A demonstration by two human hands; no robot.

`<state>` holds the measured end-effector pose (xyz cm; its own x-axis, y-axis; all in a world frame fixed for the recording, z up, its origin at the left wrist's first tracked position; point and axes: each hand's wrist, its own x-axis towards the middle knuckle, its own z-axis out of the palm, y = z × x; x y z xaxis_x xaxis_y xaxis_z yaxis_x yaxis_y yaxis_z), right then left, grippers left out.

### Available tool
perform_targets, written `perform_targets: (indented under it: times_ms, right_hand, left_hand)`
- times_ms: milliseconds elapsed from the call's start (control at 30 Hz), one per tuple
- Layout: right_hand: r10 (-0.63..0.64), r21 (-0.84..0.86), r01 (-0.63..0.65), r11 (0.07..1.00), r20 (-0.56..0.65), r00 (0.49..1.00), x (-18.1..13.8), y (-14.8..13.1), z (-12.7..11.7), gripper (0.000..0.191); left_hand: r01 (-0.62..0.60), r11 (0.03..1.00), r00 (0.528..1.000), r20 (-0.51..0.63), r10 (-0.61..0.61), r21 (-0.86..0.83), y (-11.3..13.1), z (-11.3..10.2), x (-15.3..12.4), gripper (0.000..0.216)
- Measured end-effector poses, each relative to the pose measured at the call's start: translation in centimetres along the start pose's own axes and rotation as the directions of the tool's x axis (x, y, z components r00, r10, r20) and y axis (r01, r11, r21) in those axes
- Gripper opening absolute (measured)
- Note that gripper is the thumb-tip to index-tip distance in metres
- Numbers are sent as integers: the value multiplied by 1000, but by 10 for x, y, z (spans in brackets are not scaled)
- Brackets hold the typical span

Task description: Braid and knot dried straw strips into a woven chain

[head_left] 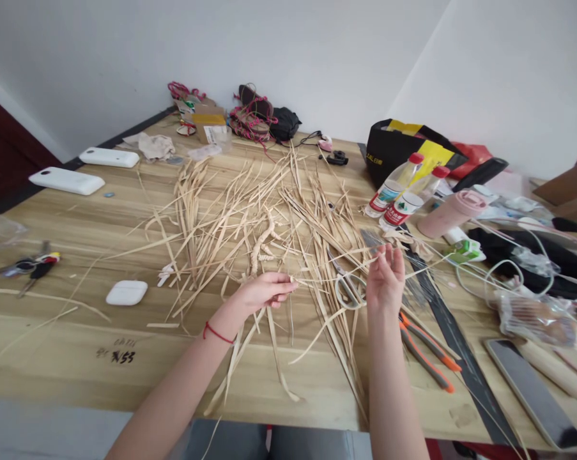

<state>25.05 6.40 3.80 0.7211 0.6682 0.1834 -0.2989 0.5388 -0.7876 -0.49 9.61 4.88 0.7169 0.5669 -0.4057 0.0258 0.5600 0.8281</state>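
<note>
- White walls (pixel 317 64) meet in a corner beyond the scissors (pixel 344 273), and a dark red panel (pixel 5 128) stands far to their left.
- Beneath the scissors spreads a wood-grained table (pixel 53 364); well to their left, near its front edge, is black handwriting (pixel 115 352) too unclear to read surely.
- Black tape (pixel 453 358) runs along the tabletop to the right of the scissors.
- Two clear bottles (pixel 400 211) with red caps stand beyond and right of the scissors; their red-and-white labels carry white characters too small to read surely.
- Behind those bottles, farther from the scissors, a black and yellow bag (pixel 381 153) shows small yellow lettering, not fully legible.
- Just left of the scissors, the person's left hand (pixel 264 291) pinches a pale strip (pixel 338 277) between thumb and fingers.
- Just right of the scissors, the right hand (pixel 386 281) is raised, thumb and fingertips closed on the strip.
- Left of the scissors and just beyond the left hand lies a twisted piece (pixel 264 239), among loose strips (pixel 187 211).
- Orange-handled pliers (pixel 425 358) lie nearer the person than the scissors, to their right.
</note>
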Motion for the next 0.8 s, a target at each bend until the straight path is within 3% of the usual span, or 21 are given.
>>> perform_targets:
  times_ms: [267, 567, 800]
  right_hand:
    - [-83, -50, 82, 995, -13, 996, 1, 0, 0, 38]
    - [-64, 14, 64, 998, 1, 998, -9, 3, 11, 33]
    - [45, 55, -55, 997, 166, 985, -34, 11, 33, 27]
  left_hand:
    - [3, 998, 1000, -7, -3, 60, 1, 1, -2, 29]
    - [16, 998, 1000, -10, -15, 67, 0, 3, -1, 31]
    - [-11, 999, 996, -84, 14, 36, -4, 6, 4, 34]
